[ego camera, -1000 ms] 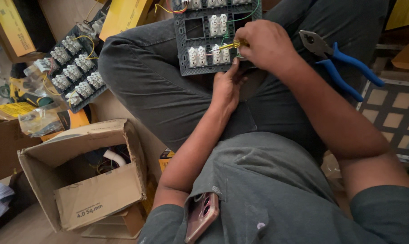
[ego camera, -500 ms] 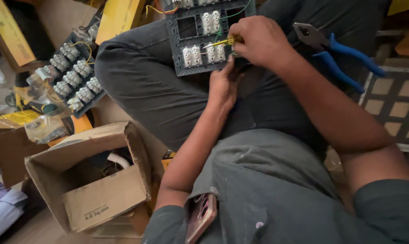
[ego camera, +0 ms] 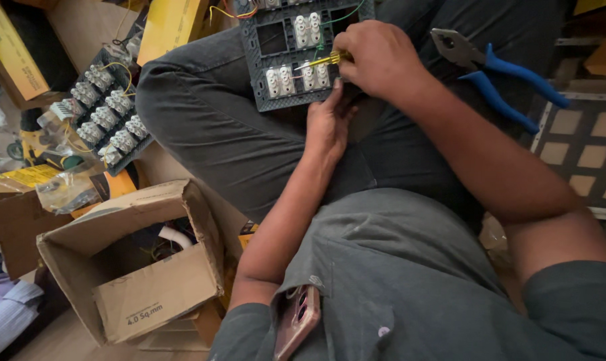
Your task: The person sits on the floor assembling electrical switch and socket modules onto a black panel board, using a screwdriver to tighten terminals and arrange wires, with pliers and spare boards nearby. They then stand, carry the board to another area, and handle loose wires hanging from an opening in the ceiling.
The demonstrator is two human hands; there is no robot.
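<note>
On a cluttered floor, far centre: resting across a lap, a grey switch panel point(ego camera: 296, 50). Right hand point(ego camera: 380, 60) gripping a yellow screwdriver point(ego camera: 323, 60) against it; left hand point(ego camera: 330, 124) curling closed on its near edge. Lying right: blue pliers point(ego camera: 497, 73).

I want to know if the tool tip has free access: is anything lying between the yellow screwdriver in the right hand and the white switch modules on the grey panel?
Nothing visible does. The right hand holds the yellow screwdriver with its tip right at the white switch modules on the grey panel. A green wire runs above, clear of the tip. The left hand steadies the panel's lower edge.
</note>
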